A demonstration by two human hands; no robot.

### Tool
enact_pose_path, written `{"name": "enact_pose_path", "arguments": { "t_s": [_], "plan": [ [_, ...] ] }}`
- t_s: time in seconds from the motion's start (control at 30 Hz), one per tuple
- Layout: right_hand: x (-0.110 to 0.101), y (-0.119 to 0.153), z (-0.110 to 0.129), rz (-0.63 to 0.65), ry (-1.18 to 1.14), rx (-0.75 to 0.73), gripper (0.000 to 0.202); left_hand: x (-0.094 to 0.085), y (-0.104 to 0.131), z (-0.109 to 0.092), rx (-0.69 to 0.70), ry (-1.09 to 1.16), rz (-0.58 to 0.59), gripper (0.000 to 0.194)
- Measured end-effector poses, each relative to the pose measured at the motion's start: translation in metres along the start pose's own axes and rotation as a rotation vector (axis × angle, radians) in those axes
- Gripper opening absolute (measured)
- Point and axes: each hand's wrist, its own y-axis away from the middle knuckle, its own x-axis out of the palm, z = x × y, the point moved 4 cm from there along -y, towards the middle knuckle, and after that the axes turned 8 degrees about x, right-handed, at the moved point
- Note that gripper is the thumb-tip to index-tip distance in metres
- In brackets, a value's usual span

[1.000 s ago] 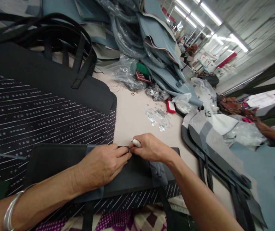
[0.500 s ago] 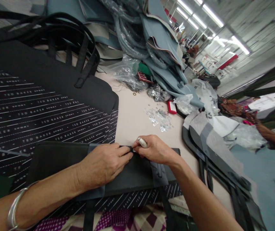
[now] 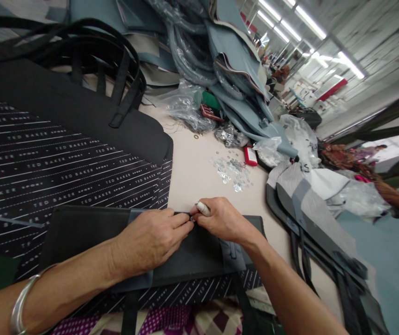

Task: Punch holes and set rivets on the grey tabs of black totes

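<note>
A dark bag panel (image 3: 182, 260) with grey-blue strips lies across the near side of the table, over black fabric printed with white lettering (image 3: 63, 163). My left hand (image 3: 154, 237) rests on the panel, its fingertips pinched at the upper edge; what they grip is hidden. My right hand (image 3: 220, 218) is closed on a whitish, pen-like tool (image 3: 203, 209). Its fingertips meet those of my left hand at a tiny shiny piece (image 3: 192, 218) on the panel's edge. Beyond the hands, small metal washers (image 3: 234, 173) are scattered on the pale table (image 3: 189, 177).
Black handles (image 3: 123, 83) loop over a dark bag part at the upper left. Grey-blue pieces (image 3: 234, 51) are heaped at the back. A red box (image 3: 250, 156) and plastic bags (image 3: 185, 104) sit nearby. More bag parts (image 3: 300, 204) lie to the right.
The whitish tool in my right hand has tilted and shifted slightly left. My left hand has hardly moved.
</note>
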Motion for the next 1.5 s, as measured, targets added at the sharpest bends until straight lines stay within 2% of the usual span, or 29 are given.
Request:
{"name": "enact_pose_path", "arguments": {
  "t_s": [0.23,0.33,0.43,0.53,0.63,0.77,0.87,1.07,1.33,1.5],
  "plan": [
    [0.006,-0.001,-0.004,-0.095,0.021,0.088,0.012,-0.002,-0.001,-0.002,0.000,-0.016,-0.031,0.028],
    [0.001,0.004,-0.006,-0.107,-0.061,0.082,0.013,-0.002,-0.001,-0.002,0.008,-0.035,-0.040,0.030],
    [-0.016,0.017,-0.009,-0.278,-0.427,0.073,0.021,-0.001,-0.002,-0.002,0.014,-0.035,-0.033,0.030],
    [-0.027,0.029,-0.012,-0.475,-0.993,0.005,0.026,-0.002,-0.003,-0.002,0.008,-0.033,-0.027,0.029],
    [-0.023,0.028,-0.021,-0.614,-1.467,-0.040,0.030,-0.004,-0.003,-0.002,0.007,-0.052,-0.033,0.028],
    [-0.006,0.018,-0.033,-0.662,-1.750,-0.029,0.029,-0.004,-0.004,-0.003,0.018,-0.072,-0.045,0.027],
    [0.001,0.016,-0.037,-0.660,-1.802,-0.045,0.026,-0.005,-0.003,-0.003,0.018,-0.064,-0.054,0.028],
    [-0.004,0.018,-0.036,-0.705,-1.737,-0.161,0.022,-0.003,-0.001,-0.002,0.018,-0.039,-0.041,0.031],
    [0.001,0.015,-0.032,-0.670,-1.755,-0.136,0.022,-0.002,-0.001,-0.002,0.025,-0.032,-0.044,0.033],
    [-0.002,0.016,-0.032,-0.687,-1.782,-0.162,0.021,-0.005,-0.003,-0.003,0.016,-0.039,-0.059,0.030]
  ]
}}
